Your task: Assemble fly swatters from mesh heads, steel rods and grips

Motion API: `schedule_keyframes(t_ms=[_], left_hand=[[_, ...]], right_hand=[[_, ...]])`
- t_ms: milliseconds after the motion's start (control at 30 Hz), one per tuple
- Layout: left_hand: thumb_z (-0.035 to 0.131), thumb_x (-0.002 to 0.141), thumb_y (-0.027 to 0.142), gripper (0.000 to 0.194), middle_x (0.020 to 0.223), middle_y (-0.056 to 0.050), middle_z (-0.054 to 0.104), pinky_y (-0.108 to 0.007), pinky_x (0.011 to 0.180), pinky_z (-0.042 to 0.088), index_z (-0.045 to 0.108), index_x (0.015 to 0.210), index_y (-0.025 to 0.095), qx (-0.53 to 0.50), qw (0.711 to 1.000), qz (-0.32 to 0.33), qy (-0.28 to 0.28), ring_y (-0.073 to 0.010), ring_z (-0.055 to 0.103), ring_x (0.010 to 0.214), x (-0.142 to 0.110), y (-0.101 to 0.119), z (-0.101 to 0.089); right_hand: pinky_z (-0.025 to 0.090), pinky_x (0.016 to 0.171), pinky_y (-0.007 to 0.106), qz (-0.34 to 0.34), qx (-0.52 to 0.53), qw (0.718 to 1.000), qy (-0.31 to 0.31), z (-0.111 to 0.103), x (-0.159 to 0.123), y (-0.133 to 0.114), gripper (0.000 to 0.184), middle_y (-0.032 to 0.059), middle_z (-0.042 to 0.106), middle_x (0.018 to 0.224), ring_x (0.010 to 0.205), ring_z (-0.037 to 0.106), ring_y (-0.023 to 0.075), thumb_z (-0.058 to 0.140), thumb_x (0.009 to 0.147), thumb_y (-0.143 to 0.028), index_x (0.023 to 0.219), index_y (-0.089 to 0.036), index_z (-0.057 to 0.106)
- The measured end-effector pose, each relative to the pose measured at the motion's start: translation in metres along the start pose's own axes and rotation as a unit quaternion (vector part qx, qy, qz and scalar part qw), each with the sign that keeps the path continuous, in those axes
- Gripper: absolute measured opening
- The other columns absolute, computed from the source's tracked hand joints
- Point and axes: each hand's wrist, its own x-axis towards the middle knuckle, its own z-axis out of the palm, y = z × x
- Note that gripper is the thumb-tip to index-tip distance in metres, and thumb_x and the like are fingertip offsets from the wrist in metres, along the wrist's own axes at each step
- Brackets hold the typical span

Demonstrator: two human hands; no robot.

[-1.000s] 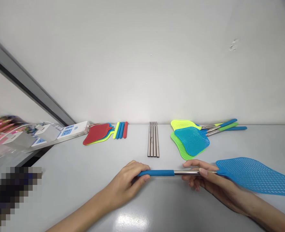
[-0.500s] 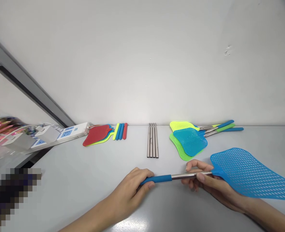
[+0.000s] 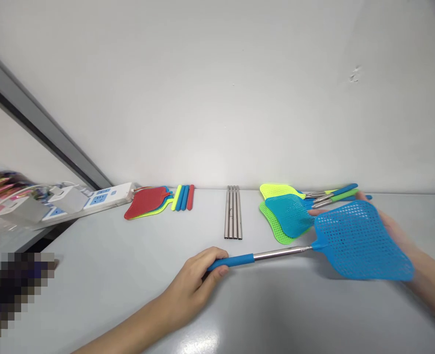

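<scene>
In the head view, the left hand is closing firmly around the blue grip of a fly swatter (image 3: 361, 241), which is extending over the tabletop (image 3: 129, 275) toward the right. The right hand (image 3: 399, 236) is reaching behind the swatter's mesh head, near the pile of swatters (image 3: 289, 216); that head is hiding most of it, so its opening and any hold cannot be determined. Four metal tubes (image 3: 233, 214) are lying side by side, with coloured sleeves (image 3: 184, 197) resting farther left.
</scene>
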Motion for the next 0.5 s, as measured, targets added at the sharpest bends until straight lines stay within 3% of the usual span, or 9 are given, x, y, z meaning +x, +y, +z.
schedule_keyframes(t_ms=[100, 233, 367, 500], left_hand=[[0.035, 0.091, 0.028, 0.014, 0.079, 0.003, 0.05, -0.021, 0.065, 0.035, 0.048, 0.089, 0.022, 0.001, 1.0, -0.003, -0.005, -0.0101, 0.046, 0.07, -0.001, 0.0, 0.001], [0.034, 0.091, 0.03, 0.016, 0.077, 0.003, 0.05, -0.021, 0.064, 0.035, 0.048, 0.089, 0.022, 0.005, 1.0, -0.015, -0.004, -0.0101, 0.045, 0.069, -0.001, 0.0, 0.0], [0.035, 0.09, 0.032, 0.018, 0.074, 0.003, 0.051, -0.021, 0.06, 0.035, 0.05, 0.087, 0.021, 0.009, 1.0, -0.023, -0.003, -0.0101, 0.044, 0.065, 0.001, -0.003, 0.0], [0.038, 0.088, 0.036, 0.022, 0.072, 0.002, 0.052, -0.021, 0.055, 0.034, 0.054, 0.088, 0.021, 0.013, 0.999, -0.037, -0.015, -0.0101, 0.044, 0.062, 0.001, -0.005, 0.0]], right_hand=[[0.047, 0.074, 0.042, 0.113, 0.18, 0.977, -0.033, -0.003, -0.007, -0.006, 0.08, 0.0114, 0.07, 0.079, 0.077, 0.064, 0.0288, 0.029, 0.066, -0.079, 0.101, -0.017, 0.066], [0.046, 0.075, 0.044, 0.127, 0.233, 0.963, -0.048, 0.002, -0.011, -0.002, 0.083, 0.0142, 0.069, 0.086, 0.081, 0.064, 0.0314, 0.029, 0.064, -0.08, 0.105, -0.016, 0.063], [0.048, 0.073, 0.042, 0.14, 0.205, 0.969, -0.022, 0.004, -0.012, 0.005, 0.043, 0.013, 0.069, 0.092, 0.083, 0.065, 0.0282, 0.039, 0.083, -0.048, 0.098, -0.018, 0.065], [0.05, 0.071, 0.039, 0.166, 0.16, 0.973, -0.003, 0.004, -0.014, 0.007, 0.023, 0.0132, 0.07, 0.085, 0.078, 0.066, 0.0265, 0.048, 0.08, -0.023, 0.084, -0.016, 0.069]])
